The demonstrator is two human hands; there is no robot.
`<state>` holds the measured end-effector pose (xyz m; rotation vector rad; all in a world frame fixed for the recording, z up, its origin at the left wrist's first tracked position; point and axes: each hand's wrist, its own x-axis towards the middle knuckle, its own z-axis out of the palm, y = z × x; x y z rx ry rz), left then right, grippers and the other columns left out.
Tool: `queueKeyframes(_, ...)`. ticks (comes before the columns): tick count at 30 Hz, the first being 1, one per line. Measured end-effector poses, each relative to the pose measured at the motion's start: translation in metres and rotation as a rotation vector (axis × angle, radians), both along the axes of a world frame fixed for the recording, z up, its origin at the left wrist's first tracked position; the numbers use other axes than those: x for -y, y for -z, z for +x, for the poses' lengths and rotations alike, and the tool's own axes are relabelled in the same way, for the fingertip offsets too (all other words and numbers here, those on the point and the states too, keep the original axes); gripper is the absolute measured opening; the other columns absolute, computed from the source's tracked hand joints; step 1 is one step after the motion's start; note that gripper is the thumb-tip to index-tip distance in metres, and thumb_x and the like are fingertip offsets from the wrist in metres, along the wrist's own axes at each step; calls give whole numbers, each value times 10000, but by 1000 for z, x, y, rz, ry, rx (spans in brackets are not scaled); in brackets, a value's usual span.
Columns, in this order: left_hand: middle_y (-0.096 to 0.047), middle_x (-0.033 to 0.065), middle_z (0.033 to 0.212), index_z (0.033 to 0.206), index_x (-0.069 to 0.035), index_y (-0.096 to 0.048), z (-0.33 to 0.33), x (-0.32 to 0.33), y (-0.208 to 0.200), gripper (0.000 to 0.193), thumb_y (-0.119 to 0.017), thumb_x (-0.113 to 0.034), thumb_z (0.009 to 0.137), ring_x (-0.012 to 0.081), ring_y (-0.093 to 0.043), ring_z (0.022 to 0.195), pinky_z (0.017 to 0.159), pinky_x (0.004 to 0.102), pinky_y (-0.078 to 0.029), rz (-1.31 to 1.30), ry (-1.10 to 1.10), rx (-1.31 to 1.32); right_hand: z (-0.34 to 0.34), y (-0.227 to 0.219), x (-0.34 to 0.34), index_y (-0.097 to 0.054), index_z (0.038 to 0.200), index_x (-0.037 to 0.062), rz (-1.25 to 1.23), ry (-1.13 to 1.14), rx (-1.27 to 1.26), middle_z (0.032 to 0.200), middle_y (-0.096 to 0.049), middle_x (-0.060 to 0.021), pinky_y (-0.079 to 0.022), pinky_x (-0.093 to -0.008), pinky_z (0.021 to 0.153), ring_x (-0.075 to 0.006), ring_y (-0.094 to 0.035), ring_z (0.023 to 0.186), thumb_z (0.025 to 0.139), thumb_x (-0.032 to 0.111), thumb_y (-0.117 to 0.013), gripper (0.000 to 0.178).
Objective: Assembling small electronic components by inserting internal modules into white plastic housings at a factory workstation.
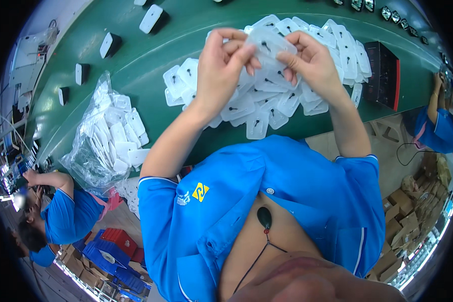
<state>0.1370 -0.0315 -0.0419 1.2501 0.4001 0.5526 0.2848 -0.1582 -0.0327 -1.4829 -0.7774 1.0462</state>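
Note:
Above the green table, my left hand (220,70) and my right hand (314,64) hold a thin, translucent white rectangular plastic piece (273,44) between them. It has rounded corners and a small dark mark near its middle. My left thumb and fingers pinch its left edge, while my right thumb and fingers grip the right edge. Beneath and around both hands spreads a heap of similar white pieces (257,125), most showing a small black mark. Whether the mark is printed or a fitted part, I cannot tell.
A clear plastic bag (80,146) with white pieces (122,132) lies at left. Black-and-white blocks (151,19) stand in a row along the far left. A black box with a red edge (381,75) sits right of the heap. Other people (70,214) work on both sides.

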Motion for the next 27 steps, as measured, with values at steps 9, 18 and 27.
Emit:
queueKeyframes(9,-629,126,767,900,-10,-597,155,-63,43,172,-543,-163,844,327,-562,638,615,381,-452,710,-55,-342,195,57,-54,-530,1087,25,-478,56,1024,1010,-583,-139,-450,-334,812,-283,-560,901,727,53,-608,369)
queueKeyframes(18,-634,169,839,987,-13,-555,218,-89,104,246,-508,-224,869,391,-594,752,668,443,-465,1196,-110,-360,234,79,-101,-542,1033,5,-266,93,1066,955,-603,-146,-446,-363,839,-329,-568,915,696,83,-664,367)
queueKeyframes(27,-594,104,982,1121,-38,-526,186,-76,93,341,-635,-120,809,247,-557,880,716,309,-457,1627,-140,-358,202,13,-97,-575,977,-4,-403,46,1033,974,-611,-148,-450,-371,827,-326,-578,900,728,141,-665,302)
